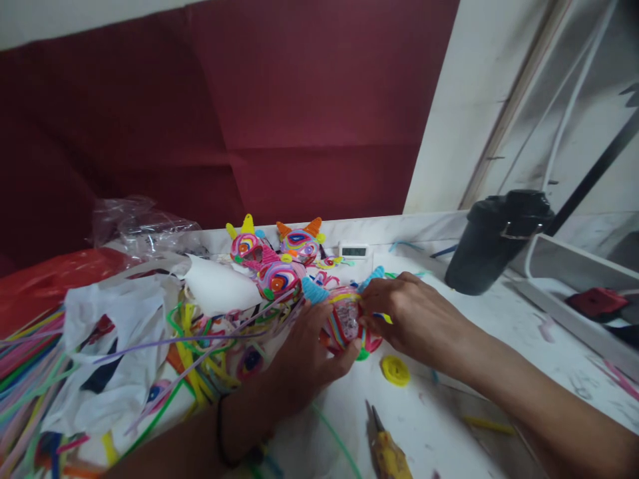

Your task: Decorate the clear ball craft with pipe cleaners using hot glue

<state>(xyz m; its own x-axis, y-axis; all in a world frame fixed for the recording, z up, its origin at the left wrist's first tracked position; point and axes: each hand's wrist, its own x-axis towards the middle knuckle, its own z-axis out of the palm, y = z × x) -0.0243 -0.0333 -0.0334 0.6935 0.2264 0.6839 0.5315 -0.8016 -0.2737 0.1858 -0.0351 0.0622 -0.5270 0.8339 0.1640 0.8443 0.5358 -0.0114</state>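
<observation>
A colourful animal head covered in pipe cleaners (344,319) with light blue ears stands on the table between my hands. Its middle shows a clear, shiny patch framed by striped bands. My left hand (307,349) grips its left side, thumb along the lower edge. On the other side my right hand (402,309) is closed against the upper right edge, its fingertips partly hidden. A coiled yellow pipe-cleaner disc (395,370) lies just below my right hand. Nearer me is a pointed tool with a worn yellow handle (389,456).
Similar finished-looking heads (301,245) stand behind, beside a small white digital display (354,251). Loose pipe cleaners (30,372) and a white plastic bag (120,319) crowd the left. A black tumbler (494,243) and a white tray (574,319) stand at right.
</observation>
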